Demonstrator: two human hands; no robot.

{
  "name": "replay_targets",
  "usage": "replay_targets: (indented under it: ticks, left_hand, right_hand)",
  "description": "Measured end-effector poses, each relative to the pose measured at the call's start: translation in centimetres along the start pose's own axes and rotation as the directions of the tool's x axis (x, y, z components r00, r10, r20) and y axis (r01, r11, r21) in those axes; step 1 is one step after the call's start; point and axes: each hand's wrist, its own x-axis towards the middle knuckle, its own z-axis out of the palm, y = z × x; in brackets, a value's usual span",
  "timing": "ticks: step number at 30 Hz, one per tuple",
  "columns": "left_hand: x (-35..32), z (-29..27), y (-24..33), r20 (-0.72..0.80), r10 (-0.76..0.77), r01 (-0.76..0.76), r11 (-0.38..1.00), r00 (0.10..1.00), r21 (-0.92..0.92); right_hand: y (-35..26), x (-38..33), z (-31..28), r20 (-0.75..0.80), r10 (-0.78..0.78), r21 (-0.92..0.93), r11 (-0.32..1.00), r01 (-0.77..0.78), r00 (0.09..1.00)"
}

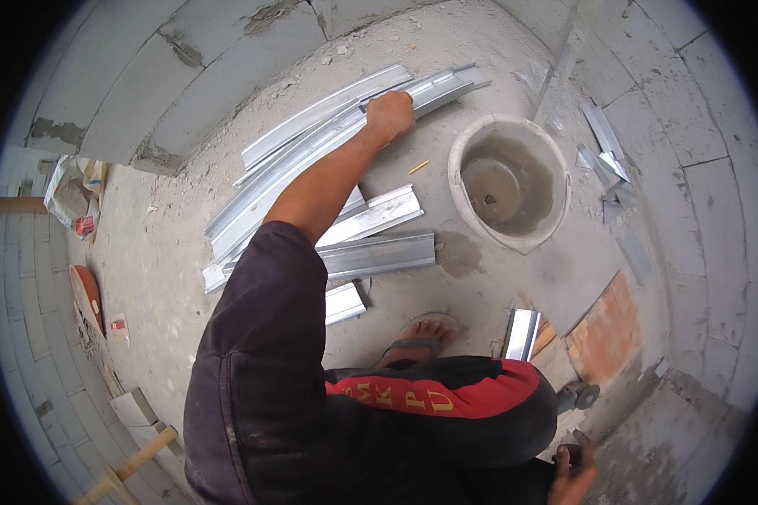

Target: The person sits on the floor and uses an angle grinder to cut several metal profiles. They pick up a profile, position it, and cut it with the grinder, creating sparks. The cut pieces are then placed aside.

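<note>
Dark sleeve (pixel 261 337): nearest the camera; it covered the left upper arm and hid the lower ends of several metal pieces.
Trouser leg (pixel 480 450): black, bent knee, with a red panel (pixel 488 391) across it.
Left hand (pixel 390 115): at the far stretch of the metal, arm extended; fingers curled in, fingertips hidden, so a firm hold could not be told from mere contact.
Long metal profile (pixel 299 162): silver channel, directly under and beside the left hand, in a loose bundle on the floor; long axis from lower left to upper right, roughly along the forearm; more length lay toward the body than beyond the knuckles.
Nearer hand: the left; the right was well apart, past the knee.
Right hand (pixel 574 478): at lower right, fingers closed around a small dark object (pixel 568 455), kind unclear.
Bucket (pixel 541 147): pale, grey residue inside, right of the bundle.
Yellow stick (pixel 419 167): on the floor, between bundle and bucket.
Short metal piece (pixel 522 334): just beyond the knee.
Lettering: yellow capitals on the red panel; none legible on the metal.
</note>
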Motion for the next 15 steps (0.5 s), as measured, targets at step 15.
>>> replay_targets:
  ticks: [15]
  left_hand:
    - [0.1, 5.6, -0.9, -0.228, 0.014, 0.033, 0.979, 0.974, 0.203]
  right_hand:
    - [0.4, 1.0, 0.7, 0.050, -0.131, 0.056, 0.990, 0.128, 0.990]
